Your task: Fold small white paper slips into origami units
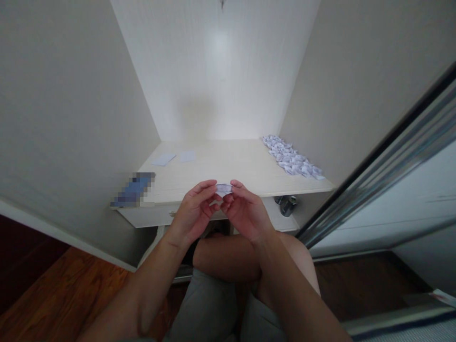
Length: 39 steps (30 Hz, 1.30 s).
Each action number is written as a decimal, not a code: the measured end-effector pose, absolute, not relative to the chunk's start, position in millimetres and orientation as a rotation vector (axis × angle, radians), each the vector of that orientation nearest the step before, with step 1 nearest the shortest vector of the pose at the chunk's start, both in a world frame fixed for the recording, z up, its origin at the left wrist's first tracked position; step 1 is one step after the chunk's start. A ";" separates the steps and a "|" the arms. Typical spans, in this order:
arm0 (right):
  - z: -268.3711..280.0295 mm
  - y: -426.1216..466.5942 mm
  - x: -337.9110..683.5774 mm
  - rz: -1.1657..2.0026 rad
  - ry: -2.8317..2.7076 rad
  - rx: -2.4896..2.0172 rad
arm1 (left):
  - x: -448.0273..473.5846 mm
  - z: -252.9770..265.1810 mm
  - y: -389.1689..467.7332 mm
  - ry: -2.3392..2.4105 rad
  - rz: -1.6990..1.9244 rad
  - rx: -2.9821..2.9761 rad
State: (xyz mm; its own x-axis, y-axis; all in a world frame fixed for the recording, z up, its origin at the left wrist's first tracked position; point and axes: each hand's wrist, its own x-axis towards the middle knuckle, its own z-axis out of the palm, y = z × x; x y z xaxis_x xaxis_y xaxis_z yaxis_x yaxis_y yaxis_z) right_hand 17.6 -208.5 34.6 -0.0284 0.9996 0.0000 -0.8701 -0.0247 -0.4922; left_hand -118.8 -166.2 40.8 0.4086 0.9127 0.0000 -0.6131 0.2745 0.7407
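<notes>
A small piece of folded white paper (224,189) is held up between my two hands, just over the front edge of the pale shelf (228,166). My left hand (195,209) pinches its left end between thumb and fingers. On the other end, my right hand (245,211) has a matching pinch. Both hands are closed on the paper, with the lower fingers curled beneath it. Flat white paper sheets (164,159) and a single square sheet (187,156) lie toward the back left of the shelf.
Many folded paper pieces (292,159) form a long pile along the right wall. At the left front corner lies a pixelated blue object (133,190). Dark cans (288,206) stand in the compartment below on the right. A drawer front (149,216) is under the shelf.
</notes>
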 end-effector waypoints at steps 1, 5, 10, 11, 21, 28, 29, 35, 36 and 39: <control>34.5 -207.8 16.7 1.557 -0.406 -0.377 | -116.9 40.7 -167.6 0.472 1.096 0.743; 34.4 -207.0 13.2 1.484 -0.427 -0.365 | -113.3 36.5 -170.8 0.445 1.192 0.843; 36.1 -210.2 12.9 1.388 -0.469 -0.456 | -121.3 29.6 -167.5 0.414 1.374 1.376; 37.0 -211.2 12.7 1.385 -0.468 -0.479 | -123.6 29.2 -166.1 0.421 1.410 1.505; 44.4 -222.0 6.0 1.225 -0.717 -0.615 | -129.7 46.6 -165.9 0.561 1.476 1.774; 43.2 -225.0 8.1 1.036 -0.961 -0.819 | -133.2 58.1 -171.8 0.616 1.418 1.710; 43.4 -224.7 7.2 1.034 -0.958 -0.829 | -134.1 58.0 -171.7 0.615 1.419 1.751; 43.8 -222.4 -3.1 1.035 -0.864 -0.841 | -137.9 56.1 -170.5 0.633 1.441 1.965; 44.0 -222.4 -4.3 1.026 -0.858 -0.844 | -138.1 56.3 -170.5 0.637 1.445 1.975; 45.4 -223.8 -4.9 0.996 -0.877 -0.857 | -138.0 57.7 -171.0 0.634 1.451 1.971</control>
